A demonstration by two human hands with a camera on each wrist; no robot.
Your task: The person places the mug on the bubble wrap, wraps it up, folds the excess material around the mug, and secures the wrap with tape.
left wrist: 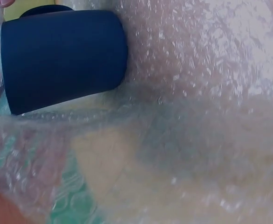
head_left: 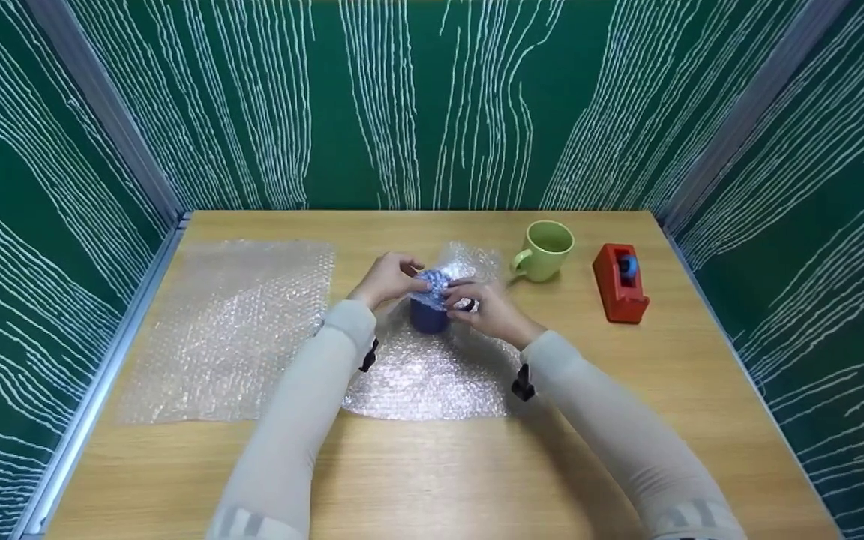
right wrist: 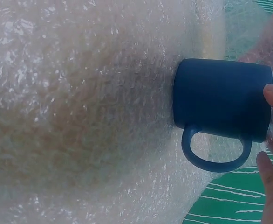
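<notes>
- We are standing a dark blue mug (head_left: 429, 316) upright on a bubble wrap sheet (head_left: 432, 379) at the counter's (head_left: 417, 465) centre.
- Our left hand (head_left: 387, 279) and right hand (head_left: 486, 309) are both pinching the wrap over the mug's rim, grips curled on it.
- A green mug (head_left: 546, 250) and red tape dispenser (head_left: 619, 283) are sitting at 2 o'clock; a spare bubble wrap sheet (head_left: 233, 330) is lying at 9 o'clock.

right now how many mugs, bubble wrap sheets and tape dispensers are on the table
mugs: 2, a blue mug and a green mug
bubble wrap sheets: 2, a flat sheet and the sheet under the blue mug
tape dispensers: 1, a red tape dispenser
total: 5
</notes>
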